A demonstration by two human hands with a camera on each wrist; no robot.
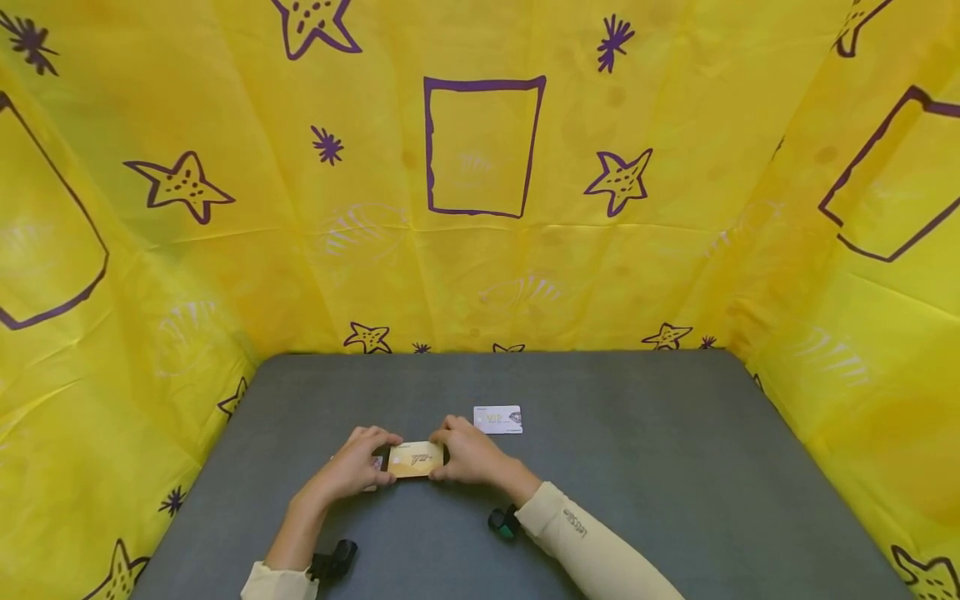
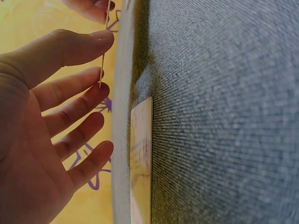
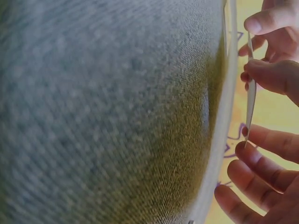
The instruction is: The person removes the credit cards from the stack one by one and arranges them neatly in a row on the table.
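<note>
I see that the left hand point(image 1: 352, 463) and the right hand point(image 1: 474, 452) pinch one gold card point(image 1: 415, 459) by its two ends, lifted above the grey table point(image 1: 637, 467). To the right, the table stretches far; beyond its back edge hangs yellow cloth point(image 1: 480, 258). A white VIP card point(image 1: 498, 420) lies just behind the right hand, and another card point(image 2: 141, 158) lies under the left hand, partly hidden.
</note>
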